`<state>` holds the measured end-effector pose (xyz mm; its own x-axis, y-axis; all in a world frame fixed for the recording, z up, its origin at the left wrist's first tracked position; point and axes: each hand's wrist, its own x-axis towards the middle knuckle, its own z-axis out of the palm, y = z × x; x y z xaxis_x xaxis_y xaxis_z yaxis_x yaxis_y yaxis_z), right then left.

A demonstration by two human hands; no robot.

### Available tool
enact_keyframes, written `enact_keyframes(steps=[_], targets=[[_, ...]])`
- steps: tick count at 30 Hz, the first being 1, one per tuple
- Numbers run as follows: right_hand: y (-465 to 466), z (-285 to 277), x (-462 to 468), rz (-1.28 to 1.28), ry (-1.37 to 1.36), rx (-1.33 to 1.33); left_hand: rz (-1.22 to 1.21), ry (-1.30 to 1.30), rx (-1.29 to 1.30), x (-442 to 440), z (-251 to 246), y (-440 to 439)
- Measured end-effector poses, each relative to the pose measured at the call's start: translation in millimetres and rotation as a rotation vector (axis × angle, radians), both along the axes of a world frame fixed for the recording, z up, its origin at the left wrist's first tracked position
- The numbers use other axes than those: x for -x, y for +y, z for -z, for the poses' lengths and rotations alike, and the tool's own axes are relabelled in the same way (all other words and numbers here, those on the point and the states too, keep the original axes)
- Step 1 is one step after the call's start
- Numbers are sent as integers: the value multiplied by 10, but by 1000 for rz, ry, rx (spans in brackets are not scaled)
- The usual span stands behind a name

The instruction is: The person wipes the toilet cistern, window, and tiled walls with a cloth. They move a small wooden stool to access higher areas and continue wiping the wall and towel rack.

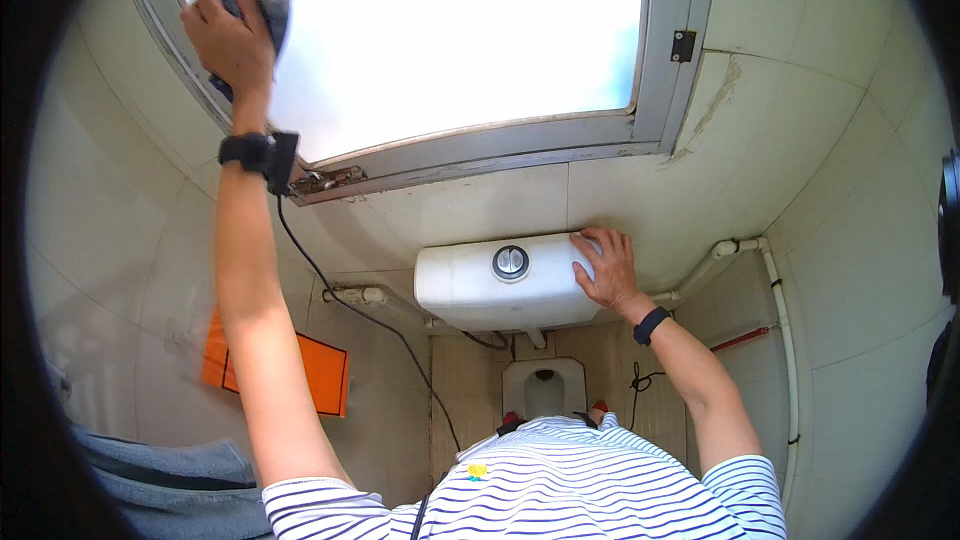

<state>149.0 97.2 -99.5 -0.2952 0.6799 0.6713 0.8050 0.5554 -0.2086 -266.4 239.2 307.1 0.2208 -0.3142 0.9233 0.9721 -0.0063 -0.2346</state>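
My left hand (238,49) grips a bunched dark grey cloth (274,0) at the upper left of a bright window pane (450,37), close to its metal frame (510,144). Cloth and fingers are slightly blurred. A rusty latch (330,179) sits at the frame's lower left corner, near my left wrist. My right hand (613,270) rests with fingers apart on the right end of a white toilet cistern (465,289). On top of the cistern is a round chrome flush button (511,262). It is fixed to the tiled wall below the window.
A squat toilet (574,379) lies in the floor before my feet. White pipes (780,315) run along the right wall. An orange panel (326,375) and a grey towel (172,465) are at left. A black cable (360,308) hangs from my left wrist device (282,163).
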Motion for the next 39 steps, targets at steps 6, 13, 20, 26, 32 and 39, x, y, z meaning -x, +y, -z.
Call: enact_keyframes(steps=[6,13,20,26,32,39], targets=[[-15,-23,15,-14,26,18,137,147,513,-197,1555,-504],[-23,-36,12,-9,6,14,-145,308,538,-172,1217,-669],[-20,-19,6,-14,13,54,-24,-30,42,-471,-115,-117],[-24,-18,1,-7,25,16,77,499,405,-1096,1024,-470],[-23,-14,-8,-15,16,2,-75,987,387,-1003,731,-496],[-29,-8,-13,-4,22,25,-52,-96,-250,-1043,-1086,70]])
